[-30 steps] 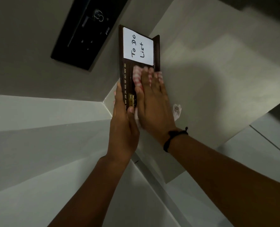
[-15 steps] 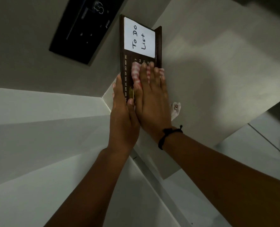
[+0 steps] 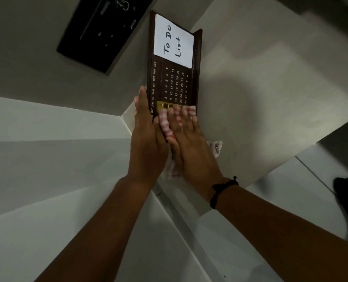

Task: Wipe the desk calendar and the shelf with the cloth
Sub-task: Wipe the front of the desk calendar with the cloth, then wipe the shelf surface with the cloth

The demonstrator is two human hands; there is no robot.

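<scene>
- Wiping is the step in hand, as I read it from the feed: right hand lies flat, palm down, pressing the red-and-white checked cloth against the near end of the desk calendar.
- Cloth shows between the spread fingers and bunches out beneath the palm at both sides; hand is pinning it, not clenched round it.
- Left hand is open, held edge-on against the calendar's left side, bracing it; it grips nothing.
- Doing it well, my judgement: keep the left hand steadying the frame, stroke lengthwise with even pressure, go lightly over the gold slider so it does not shift.
- Calendar lies on the pale shelf, dark wood, months down its left edge, date grid in the middle.
- White "To Do List" card sits at its far end; a damp cloth could smudge it, so I would stop short.
- Shelf surface looks bare and matt, not yet wiped that I can tell.
- Beyond, a black panel on the grey wall; room dim.
</scene>
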